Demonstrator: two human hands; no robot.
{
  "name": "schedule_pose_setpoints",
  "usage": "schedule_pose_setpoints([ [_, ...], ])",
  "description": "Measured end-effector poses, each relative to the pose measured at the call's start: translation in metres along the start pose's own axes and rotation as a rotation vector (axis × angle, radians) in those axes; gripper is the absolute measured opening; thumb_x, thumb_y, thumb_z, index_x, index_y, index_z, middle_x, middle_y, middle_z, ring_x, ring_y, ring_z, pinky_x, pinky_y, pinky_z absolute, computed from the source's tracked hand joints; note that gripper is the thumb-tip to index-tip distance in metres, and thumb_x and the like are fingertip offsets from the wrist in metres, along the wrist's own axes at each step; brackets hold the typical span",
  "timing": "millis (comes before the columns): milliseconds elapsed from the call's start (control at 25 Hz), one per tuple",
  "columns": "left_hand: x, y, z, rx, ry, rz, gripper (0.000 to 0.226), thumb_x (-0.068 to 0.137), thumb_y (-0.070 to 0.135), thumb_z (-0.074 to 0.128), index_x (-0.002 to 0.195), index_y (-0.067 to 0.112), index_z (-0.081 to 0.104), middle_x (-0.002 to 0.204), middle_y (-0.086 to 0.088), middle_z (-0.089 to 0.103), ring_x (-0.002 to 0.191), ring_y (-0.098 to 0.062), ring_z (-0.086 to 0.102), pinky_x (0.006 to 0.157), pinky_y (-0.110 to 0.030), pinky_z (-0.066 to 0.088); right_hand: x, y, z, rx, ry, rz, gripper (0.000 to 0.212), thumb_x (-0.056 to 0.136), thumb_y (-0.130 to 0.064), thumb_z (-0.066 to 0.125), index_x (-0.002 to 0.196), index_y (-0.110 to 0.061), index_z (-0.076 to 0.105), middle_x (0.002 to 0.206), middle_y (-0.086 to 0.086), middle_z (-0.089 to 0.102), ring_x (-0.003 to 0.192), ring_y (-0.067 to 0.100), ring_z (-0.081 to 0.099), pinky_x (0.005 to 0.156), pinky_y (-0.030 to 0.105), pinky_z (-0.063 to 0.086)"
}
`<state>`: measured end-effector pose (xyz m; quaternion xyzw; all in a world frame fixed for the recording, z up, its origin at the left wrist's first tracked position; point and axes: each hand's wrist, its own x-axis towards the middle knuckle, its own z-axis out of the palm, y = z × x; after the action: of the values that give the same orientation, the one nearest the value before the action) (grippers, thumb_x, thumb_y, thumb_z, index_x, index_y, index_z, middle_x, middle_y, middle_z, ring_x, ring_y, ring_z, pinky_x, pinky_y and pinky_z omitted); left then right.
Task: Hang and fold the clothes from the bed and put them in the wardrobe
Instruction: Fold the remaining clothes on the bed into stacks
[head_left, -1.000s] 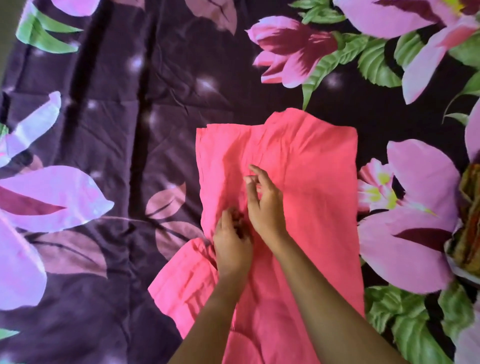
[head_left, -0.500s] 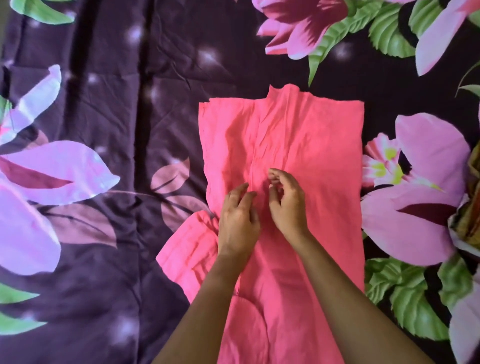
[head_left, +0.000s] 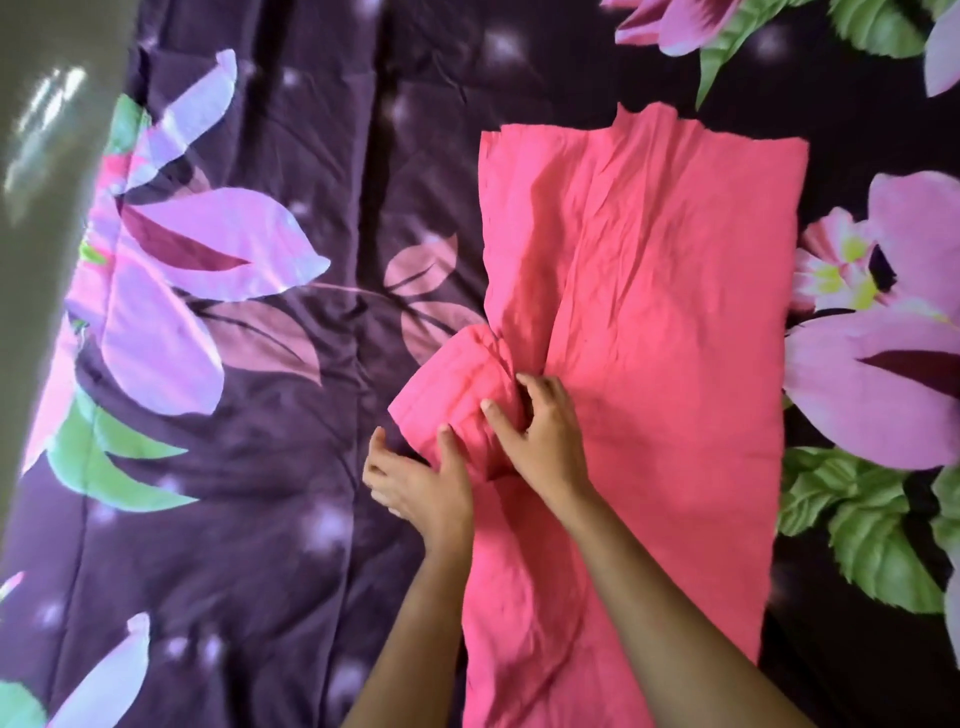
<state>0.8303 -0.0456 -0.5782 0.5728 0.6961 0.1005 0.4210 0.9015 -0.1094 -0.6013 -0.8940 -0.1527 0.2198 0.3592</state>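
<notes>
A pink garment lies flat on the bed, folded lengthwise, with its short sleeve sticking out to the left. My left hand holds the sleeve's lower edge, thumb on top of the cloth and the other fingers at or under the edge. My right hand sits just right of it where the sleeve meets the body, with curled fingers bunching the pink cloth. Both forearms come in from the bottom of the view.
The bed is covered by a dark purple sheet printed with large pink flowers and green leaves. Its left edge borders a grey-green floor strip. No other clothes are in view.
Both hands moved from the middle of the garment down and left to the sleeve. The view shifted right, so the garment now sits further right and the bed's left edge shows.
</notes>
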Motion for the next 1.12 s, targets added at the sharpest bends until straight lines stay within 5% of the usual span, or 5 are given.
schedule_pose_setpoints([
  [240, 0.012, -0.003, -0.022, -0.646, -0.337, -0.248, 0.039, 0.085, 0.002, 0.062, 0.123, 0.002, 0.053, 0.086, -0.004, 0.057, 0.057, -0.006, 0.05, 0.05, -0.015, 0.044, -0.009, -0.004, -0.016, 0.157, -0.097, 0.058, 0.018, 0.072, -0.026, 0.075, 0.074, -0.02, 0.058, 0.068, 0.005, 0.055, 0.07, 0.014, 0.042, 0.065, 0.026, 0.034],
  [480, 0.003, 0.007, -0.035, -0.789, -0.619, 0.12, 0.045, 0.067, -0.01, 0.058, 0.106, 0.012, 0.056, 0.082, 0.007, 0.071, 0.073, -0.004, 0.063, 0.067, -0.016, 0.051, -0.045, -0.01, -0.049, 0.857, 0.13, 0.123, 0.031, 0.075, 0.013, 0.066, 0.084, -0.015, 0.055, 0.063, -0.011, 0.06, 0.058, 0.002, 0.052, 0.056, 0.016, 0.045],
  [640, -0.001, 0.013, -0.01, -0.329, -0.76, 0.341, 0.05, 0.068, 0.004, 0.074, 0.113, 0.015, 0.056, 0.089, 0.0, 0.069, 0.082, -0.015, 0.062, 0.08, -0.025, 0.049, -0.053, 0.012, -0.054, 0.973, 0.574, 0.435, 0.035, 0.081, 0.015, 0.058, 0.089, -0.018, 0.055, 0.072, -0.007, 0.061, 0.056, 0.001, 0.056, 0.052, 0.021, 0.049],
  [920, 0.016, -0.009, 0.028, 0.277, -0.417, 0.841, 0.067, 0.074, 0.024, 0.076, 0.131, 0.004, 0.047, 0.123, -0.019, 0.049, 0.111, -0.031, 0.044, 0.096, -0.025, 0.029, -0.058, 0.032, -0.036, -0.246, 0.406, -0.313, 0.04, 0.089, -0.01, 0.047, 0.128, -0.003, 0.052, 0.139, 0.024, 0.044, 0.131, 0.034, 0.039, 0.111, 0.044, 0.029],
  [1120, -0.001, -0.036, 0.008, 0.249, -0.24, 0.979, 0.047, 0.091, 0.018, 0.05, 0.135, 0.003, 0.044, 0.14, -0.021, 0.041, 0.13, -0.025, 0.034, 0.109, -0.024, 0.022, -0.038, 0.061, -0.033, -0.624, -0.169, -0.065, 0.057, 0.097, -0.05, 0.021, 0.151, -0.03, 0.017, 0.16, 0.0, 0.003, 0.147, 0.019, 0.002, 0.116, 0.054, 0.0],
])
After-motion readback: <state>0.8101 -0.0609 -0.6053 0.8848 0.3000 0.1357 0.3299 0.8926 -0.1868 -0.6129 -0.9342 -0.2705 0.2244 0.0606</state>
